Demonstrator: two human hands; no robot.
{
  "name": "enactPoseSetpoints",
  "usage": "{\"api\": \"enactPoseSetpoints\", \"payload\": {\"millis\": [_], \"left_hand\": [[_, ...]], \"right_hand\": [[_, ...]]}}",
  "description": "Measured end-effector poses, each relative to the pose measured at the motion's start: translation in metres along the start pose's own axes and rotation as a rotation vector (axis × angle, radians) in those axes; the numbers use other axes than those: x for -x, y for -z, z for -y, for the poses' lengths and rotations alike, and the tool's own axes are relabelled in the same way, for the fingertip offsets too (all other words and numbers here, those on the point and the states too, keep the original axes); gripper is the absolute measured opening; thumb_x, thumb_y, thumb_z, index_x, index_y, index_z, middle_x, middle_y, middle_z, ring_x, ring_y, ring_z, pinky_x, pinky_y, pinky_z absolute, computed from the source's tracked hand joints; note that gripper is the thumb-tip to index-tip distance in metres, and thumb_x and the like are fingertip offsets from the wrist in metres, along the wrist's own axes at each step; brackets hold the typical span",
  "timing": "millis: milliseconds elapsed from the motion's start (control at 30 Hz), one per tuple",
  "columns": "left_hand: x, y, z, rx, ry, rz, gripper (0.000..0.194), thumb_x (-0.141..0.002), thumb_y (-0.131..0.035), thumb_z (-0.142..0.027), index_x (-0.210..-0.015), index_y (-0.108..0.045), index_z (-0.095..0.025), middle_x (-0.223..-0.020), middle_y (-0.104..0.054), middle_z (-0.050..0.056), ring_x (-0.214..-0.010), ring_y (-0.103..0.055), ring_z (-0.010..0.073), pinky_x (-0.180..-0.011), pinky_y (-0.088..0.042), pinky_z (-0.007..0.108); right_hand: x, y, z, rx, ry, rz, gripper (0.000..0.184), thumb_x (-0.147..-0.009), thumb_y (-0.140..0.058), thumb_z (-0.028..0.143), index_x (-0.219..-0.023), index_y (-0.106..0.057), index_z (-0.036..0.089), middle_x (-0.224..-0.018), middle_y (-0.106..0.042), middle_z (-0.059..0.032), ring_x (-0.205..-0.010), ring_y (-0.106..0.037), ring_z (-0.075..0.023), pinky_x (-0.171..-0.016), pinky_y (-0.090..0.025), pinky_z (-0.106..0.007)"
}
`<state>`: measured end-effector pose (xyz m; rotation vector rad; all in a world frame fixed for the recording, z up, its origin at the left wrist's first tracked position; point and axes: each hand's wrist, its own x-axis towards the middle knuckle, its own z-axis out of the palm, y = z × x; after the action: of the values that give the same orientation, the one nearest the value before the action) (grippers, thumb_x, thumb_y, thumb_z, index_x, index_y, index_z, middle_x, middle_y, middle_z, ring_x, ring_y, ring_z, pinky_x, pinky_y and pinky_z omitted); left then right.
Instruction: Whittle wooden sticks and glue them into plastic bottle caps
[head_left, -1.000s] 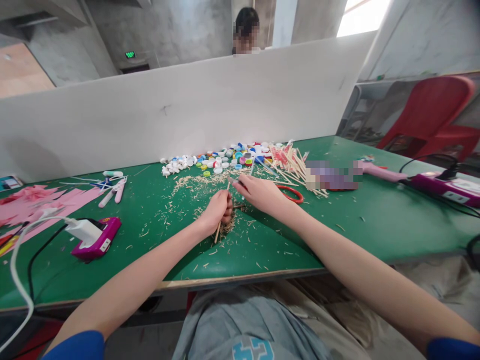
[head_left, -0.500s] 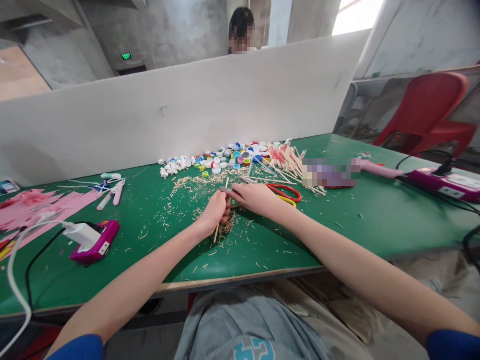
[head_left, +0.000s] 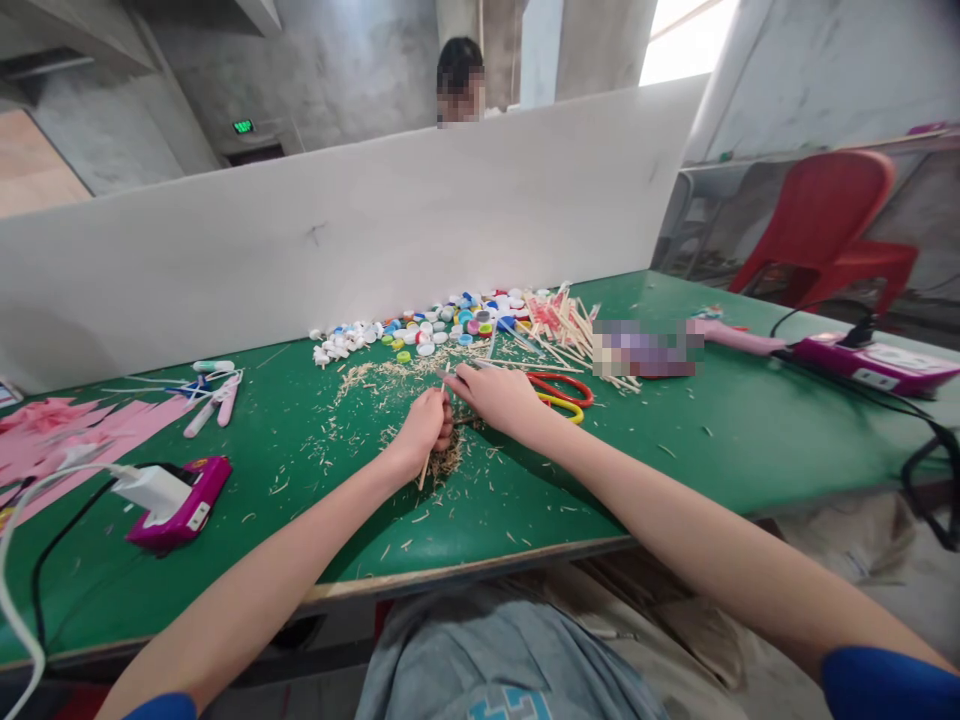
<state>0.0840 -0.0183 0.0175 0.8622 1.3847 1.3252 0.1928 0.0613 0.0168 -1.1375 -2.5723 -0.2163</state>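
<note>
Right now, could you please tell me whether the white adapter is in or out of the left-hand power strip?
In: the white adapter sits against the magenta power strip, no prongs showing.

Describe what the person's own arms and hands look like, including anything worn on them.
Both the left hand and the right hand are bare, with no glove, ring, watch or bracelet showing. The forearms are bare too. Plain blue sleeves show at the bottom of the view, the left sleeve and the right sleeve, with no marking visible on either.
</note>
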Motion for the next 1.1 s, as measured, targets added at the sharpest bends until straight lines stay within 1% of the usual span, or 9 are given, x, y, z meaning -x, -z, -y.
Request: {"api": "enactPoseSetpoints", "payload": {"millis": [233,400,533,667,867,1100], "left_hand": [[-0.002,0.001,0.001,0.039,0.036,0.01,0.011,-0.084,-0.035,-0.019,-0.074,-0.031,-0.021,-0.055,-0.022,-0.01,-0.038,-0.016,0.0014,-0.039,-0.007,0.014],[-0.004,0.0,0.0,0.056,0.07,0.011,0.011,-0.083,-0.035,-0.02,-0.073,-0.031,-0.021,-0.054,-0.02,-0.011,-0.037,-0.014,0.0016,-0.039,-0.006,0.014],[-0.003,0.001,-0.002,0.064,0.071,0.007,0.011,-0.082,-0.036,-0.02,-0.072,-0.03,-0.021,-0.053,-0.021,-0.01,-0.037,-0.015,0.0013,-0.039,-0.005,0.014],[-0.003,0.002,-0.003,0.067,0.057,0.004,0.01,-0.081,-0.037,-0.022,-0.073,-0.032,-0.021,-0.054,-0.023,-0.01,-0.037,-0.016,0.0013,-0.039,-0.006,0.014],[-0.001,0.0,-0.006,0.078,0.049,0.002,0.013,-0.079,-0.041,-0.024,-0.072,-0.03,-0.021,-0.054,-0.02,-0.011,-0.037,-0.014,0.0011,-0.04,-0.005,0.014],[0.0,-0.001,-0.006,0.093,0.066,-0.012,0.012,-0.079,-0.039,-0.022,-0.072,-0.029,-0.021,-0.052,-0.02,-0.011,-0.037,-0.015,0.0014,-0.039,-0.004,0.014]], "right_hand": [[0.001,0.003,0.0,0.014,0.005,0.013,0.049,-0.1,-0.024,0.054,-0.102,-0.059,0.02,-0.083,-0.07,-0.009,-0.087,-0.066,-0.0239,-0.066,-0.037,-0.028],[0.001,0.007,0.001,0.029,-0.009,0.037,0.049,-0.101,-0.023,0.052,-0.104,-0.06,0.02,-0.086,-0.071,-0.0102,-0.089,-0.066,-0.0251,-0.068,-0.038,-0.03],[0.001,0.009,0.003,0.038,-0.022,0.043,0.047,-0.101,-0.023,0.051,-0.107,-0.058,0.02,-0.09,-0.071,-0.0113,-0.091,-0.067,-0.0267,-0.068,-0.04,-0.03],[0.0,0.011,0.003,0.04,-0.017,0.041,0.046,-0.101,-0.023,0.051,-0.109,-0.057,0.021,-0.089,-0.071,-0.0113,-0.091,-0.067,-0.025,-0.069,-0.041,-0.029],[-0.002,0.009,0.003,0.05,-0.022,0.017,0.043,-0.101,-0.022,0.05,-0.113,-0.054,0.023,-0.092,-0.072,-0.0095,-0.087,-0.068,-0.0248,-0.069,-0.043,-0.03],[-0.003,0.004,0.002,0.044,-0.019,0.027,0.045,-0.101,-0.023,0.051,-0.111,-0.056,0.022,-0.088,-0.072,-0.0099,-0.093,-0.068,-0.0274,-0.069,-0.045,-0.032]]}}
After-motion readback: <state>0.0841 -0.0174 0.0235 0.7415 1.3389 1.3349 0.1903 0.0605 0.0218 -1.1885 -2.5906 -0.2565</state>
